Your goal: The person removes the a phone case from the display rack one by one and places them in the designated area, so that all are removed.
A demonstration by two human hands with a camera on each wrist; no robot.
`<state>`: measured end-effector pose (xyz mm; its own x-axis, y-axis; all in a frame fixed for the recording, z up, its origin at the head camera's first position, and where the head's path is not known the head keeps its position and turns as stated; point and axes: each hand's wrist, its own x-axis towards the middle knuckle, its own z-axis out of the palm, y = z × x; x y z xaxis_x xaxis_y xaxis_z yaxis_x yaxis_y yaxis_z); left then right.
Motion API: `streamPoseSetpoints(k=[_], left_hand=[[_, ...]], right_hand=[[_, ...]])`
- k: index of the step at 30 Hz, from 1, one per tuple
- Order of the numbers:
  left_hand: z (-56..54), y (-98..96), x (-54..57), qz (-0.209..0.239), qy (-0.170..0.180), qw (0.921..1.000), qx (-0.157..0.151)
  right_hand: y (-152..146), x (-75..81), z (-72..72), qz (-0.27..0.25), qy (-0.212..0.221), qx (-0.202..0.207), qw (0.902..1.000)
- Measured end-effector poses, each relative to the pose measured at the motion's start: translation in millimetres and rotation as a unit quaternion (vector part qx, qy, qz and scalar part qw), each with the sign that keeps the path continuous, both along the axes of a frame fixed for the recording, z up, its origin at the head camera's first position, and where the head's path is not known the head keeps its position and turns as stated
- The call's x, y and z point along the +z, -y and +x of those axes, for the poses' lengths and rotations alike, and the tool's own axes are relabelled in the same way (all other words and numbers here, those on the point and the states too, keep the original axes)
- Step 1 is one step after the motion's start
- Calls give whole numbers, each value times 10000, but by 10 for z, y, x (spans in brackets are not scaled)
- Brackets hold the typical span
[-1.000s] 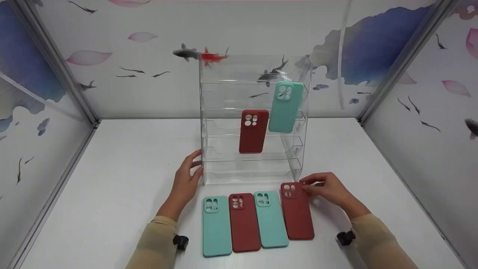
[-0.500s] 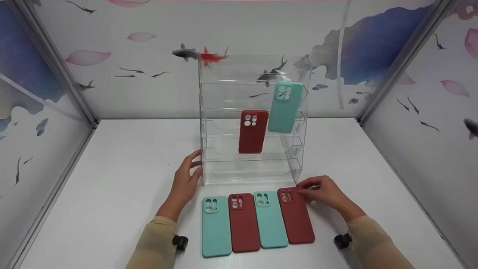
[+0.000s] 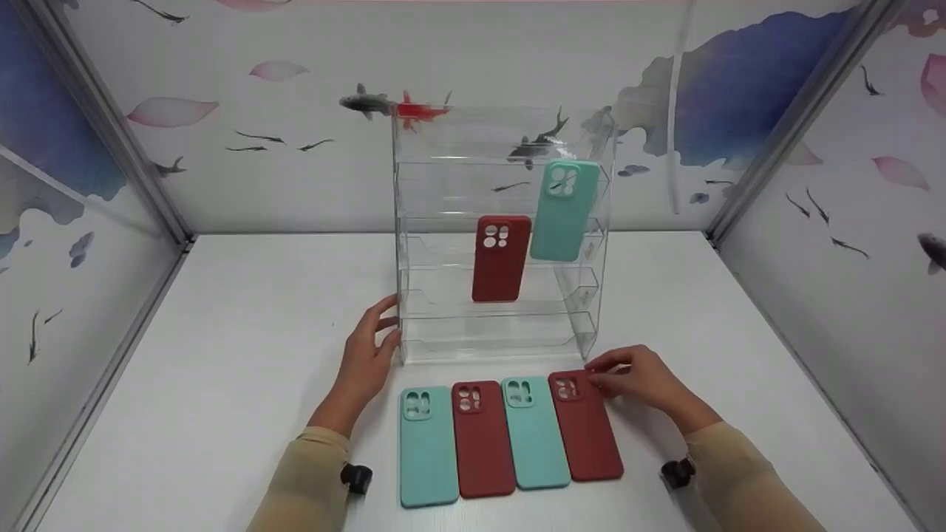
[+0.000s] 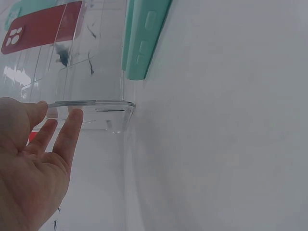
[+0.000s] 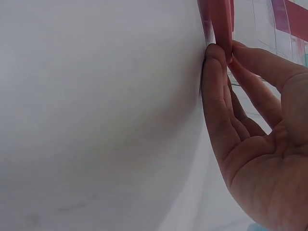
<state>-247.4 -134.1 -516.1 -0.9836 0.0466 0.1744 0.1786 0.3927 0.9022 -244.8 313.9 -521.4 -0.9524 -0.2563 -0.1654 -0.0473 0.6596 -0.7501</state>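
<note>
My left hand (image 3: pixel 367 358) reaches to the left side of a clear acrylic display rack (image 3: pixel 495 336); its fairly straight fingers and thumb rest at the side panel's edge. In the left wrist view, these fingers (image 4: pixel 69 135) are spread against the clear panel. With thumb and fingertips, my right hand (image 3: pixel 641 380) pinches the upper right corner of a red phone case (image 3: pixel 589 436) lying on the table. That case is the rightmost in a row, beside a teal case (image 3: pixel 539 443), another red case (image 3: pixel 484 451) and another teal case (image 3: pixel 429 458), all with camera cutouts at the top.
On the rack's tiers stand a red phone case (image 3: pixel 500 270) in the middle and a teal one (image 3: pixel 565 222) higher, at the right. Beneath everything is a white table (image 3: pixel 259 295). Printed panels (image 3: pixel 281 170) with fish and petals enclose it at the back and sides.
The rightmost red case has slid slightly toward me and left, level with the row, the right hand moving with it. The left hand has stayed at the rack.
</note>
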Motion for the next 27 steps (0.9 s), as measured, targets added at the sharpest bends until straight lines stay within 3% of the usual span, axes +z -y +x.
streamPoseSetpoints(k=[11,16,23,27], left_hand=[[-6,33,31,10,2,10000,-10],[-13,30,26,19,-4,10000,27],[-15,10,6,13,70,10000,35],[-6,2,-10,24,34,10000,32]], right_hand=[[65,60,-44,180,101,-17,9998],[48,120,-68,484,-176,226,9984],[43,376,-47,860,-443,757,9924],[106,574,-13,763,-557,894,9915]])
